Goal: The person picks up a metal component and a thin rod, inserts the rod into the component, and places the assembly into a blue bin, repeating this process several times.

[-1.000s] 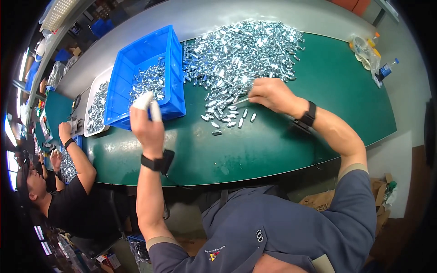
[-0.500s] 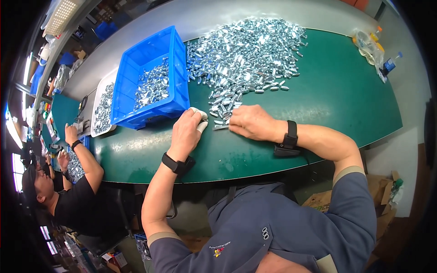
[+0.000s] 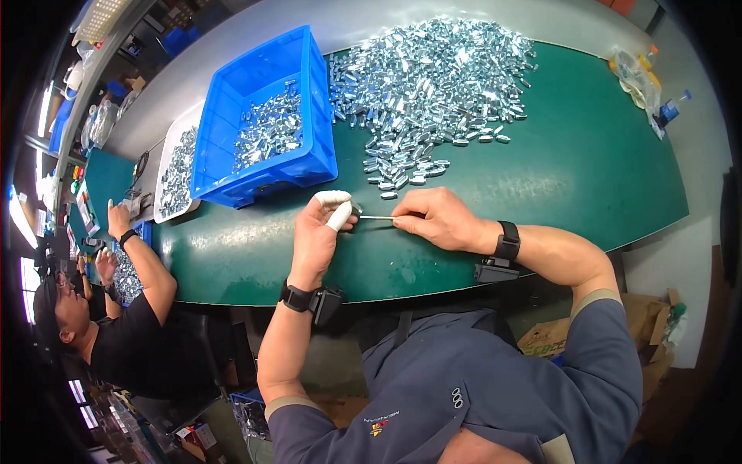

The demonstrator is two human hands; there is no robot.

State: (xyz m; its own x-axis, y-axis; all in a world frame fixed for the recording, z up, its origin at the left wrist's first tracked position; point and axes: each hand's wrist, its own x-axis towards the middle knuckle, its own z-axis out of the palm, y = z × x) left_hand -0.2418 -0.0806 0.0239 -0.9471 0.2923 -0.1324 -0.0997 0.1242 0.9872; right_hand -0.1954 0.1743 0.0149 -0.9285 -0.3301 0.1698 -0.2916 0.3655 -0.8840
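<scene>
White coverings wrap two fingertips of my left hand (image 3: 323,224), which is closed in a pinch. A small shiny metal piece (image 3: 356,209) shows at its fingertips, largely hidden. My right hand (image 3: 442,220) is closed around a thin, straight metal tool (image 3: 377,217). The tool points left, and its tip reaches the piece at my left fingers; whether it goes inside cannot be made out. Both hands are just above the green tabletop (image 3: 510,189). Beyond them lies a large heap of small silvery metal parts (image 3: 440,85), trailing down toward my hands.
A blue bin (image 3: 263,179) partly filled with metal parts stands left of the heap. Beside it is a white tray (image 3: 164,184) of similar parts. Plastic bags (image 3: 630,77) and a blue-capped bottle (image 3: 671,112) sit at the far right. A co-worker (image 3: 116,325) sits at the left.
My hands have drawn back from the edge of the parts. The left hand has turned fingers-up, and the tool in my right hand now reaches to it. The view has shifted slightly.
</scene>
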